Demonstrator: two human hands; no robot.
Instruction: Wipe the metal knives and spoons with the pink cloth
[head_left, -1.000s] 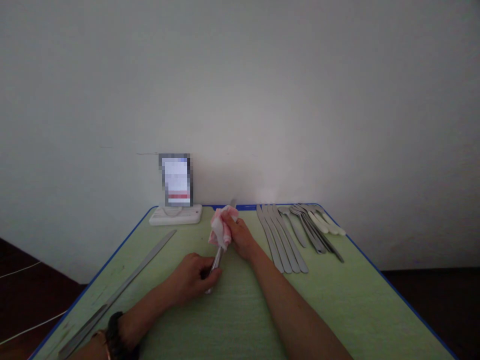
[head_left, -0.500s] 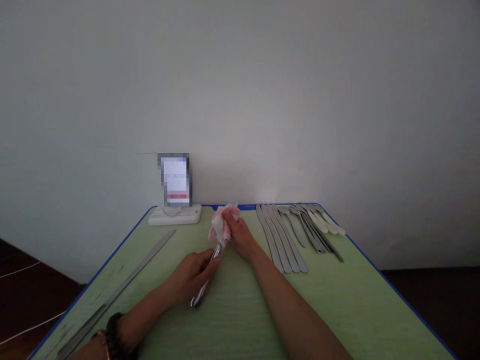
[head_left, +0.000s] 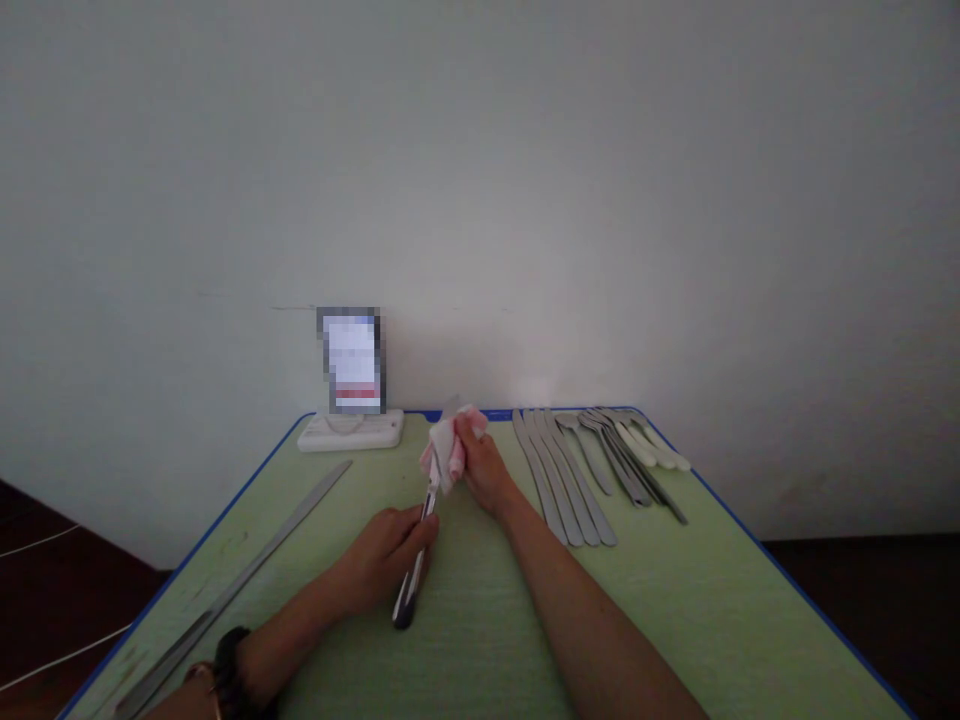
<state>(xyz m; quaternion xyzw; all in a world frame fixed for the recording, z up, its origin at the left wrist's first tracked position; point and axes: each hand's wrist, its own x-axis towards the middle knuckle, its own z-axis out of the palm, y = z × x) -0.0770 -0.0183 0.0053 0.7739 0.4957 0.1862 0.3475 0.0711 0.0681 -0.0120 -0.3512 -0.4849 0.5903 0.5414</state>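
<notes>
My left hand is closed around the handle of a table knife that points away from me over the green table. My right hand is closed on a pink and white cloth wrapped round the knife's blade, whose tip pokes out past the cloth near the table's far edge. The knife's dark handle end sticks out below my left hand.
A row of several table knives and a bunch of spoons and forks lie at the far right. A long metal strip lies along the left edge. A white stand with a small screen sits at the back left, against the wall.
My left hand has shifted its grip so more of the knife handle sticks out toward me. My right hand with the cloth has slid slightly up the blade toward the tip.
</notes>
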